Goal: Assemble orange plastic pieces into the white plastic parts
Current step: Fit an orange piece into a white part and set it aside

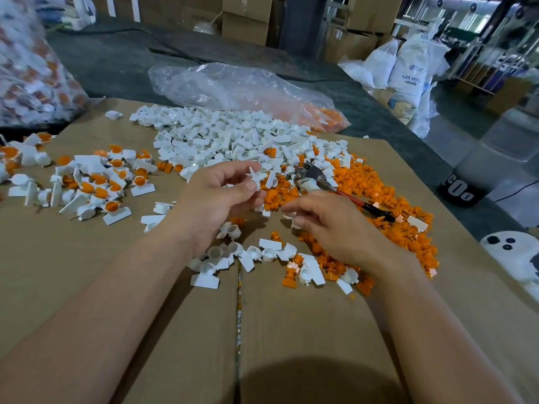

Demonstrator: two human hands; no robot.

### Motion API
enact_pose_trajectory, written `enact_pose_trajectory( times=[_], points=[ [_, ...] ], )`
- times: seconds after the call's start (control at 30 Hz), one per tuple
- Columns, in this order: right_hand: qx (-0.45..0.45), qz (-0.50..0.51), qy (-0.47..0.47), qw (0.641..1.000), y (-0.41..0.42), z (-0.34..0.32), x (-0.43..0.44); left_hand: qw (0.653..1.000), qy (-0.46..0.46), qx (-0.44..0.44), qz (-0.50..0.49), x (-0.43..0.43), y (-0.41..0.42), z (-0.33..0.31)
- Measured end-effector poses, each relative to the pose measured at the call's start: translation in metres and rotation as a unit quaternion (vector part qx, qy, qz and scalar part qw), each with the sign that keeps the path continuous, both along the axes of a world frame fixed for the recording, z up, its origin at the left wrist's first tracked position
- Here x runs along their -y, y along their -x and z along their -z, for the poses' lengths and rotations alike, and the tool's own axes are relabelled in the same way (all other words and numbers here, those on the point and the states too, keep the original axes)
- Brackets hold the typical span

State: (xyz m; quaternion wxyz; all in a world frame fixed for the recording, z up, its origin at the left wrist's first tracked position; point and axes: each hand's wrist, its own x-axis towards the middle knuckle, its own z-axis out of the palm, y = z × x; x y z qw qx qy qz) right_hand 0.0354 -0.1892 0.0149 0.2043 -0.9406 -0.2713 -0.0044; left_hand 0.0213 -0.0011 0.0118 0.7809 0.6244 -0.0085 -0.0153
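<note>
On warehouse cardboard [116, 258], left grip [215, 193] pinching white part [256, 177], right grip [335, 225] curled, hold unclear

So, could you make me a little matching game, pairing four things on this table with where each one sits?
Things:
1 pliers
2 clear bag
3 finished white-and-orange pieces
4 loose orange pieces

Places:
A far left
B right side, in a heap
C middle, lying on top of parts
D behind the white heap

Pairs: 1-C, 2-D, 3-A, 4-B.
</note>
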Motion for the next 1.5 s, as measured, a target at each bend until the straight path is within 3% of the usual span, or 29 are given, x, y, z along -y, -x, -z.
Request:
enact_pose_trajectory(
  times=[0.3, 0.53, 0.7, 0.93, 1.07, 1.23, 1.37, 1.5],
  points=[
    [0.017, 0.023, -0.104, 0.994, 0.000, 0.001, -0.002, 1.000, -0.022, -0.012, 0.005, 0.000, 0.003, -0.004],
    [0.004, -0.011, -0.087, 0.996, 0.004, -0.001, -0.008, 1.000, 0.006, -0.025, -0.007, -0.001, 0.002, -0.003],
    [-0.052, -0.050, 0.004, 0.997, 0.007, 0.003, -0.014, 1.000, 0.009, -0.020, 0.005, 0.001, 0.003, -0.001],
    [-0.123, -0.025, -0.063, 0.990, 0.011, 0.001, -0.017, 0.999, -0.006, -0.029, 0.011, 0.000, 0.001, 0.000],
    [-0.095, -0.030, -0.070, 0.993, 0.012, 0.003, -0.019, 1.000, 0.003, -0.025, 0.010, 0.000, 0.001, 0.001],
    [-0.025, -0.003, -0.182, 0.983, 0.010, 0.001, -0.017, 1.000, 0.009, -0.011, 0.010, 0.000, 0.002, 0.000],
    [0.014, 0.031, -0.299, 0.954, 0.011, 0.000, -0.018, 0.999, -0.019, 0.013, 0.024, 0.002, 0.004, 0.000],
    [0.033, 0.036, -0.316, 0.948, 0.011, -0.002, -0.019, 0.997, -0.060, 0.028, 0.027, 0.003, 0.006, 0.000]
  ],
)
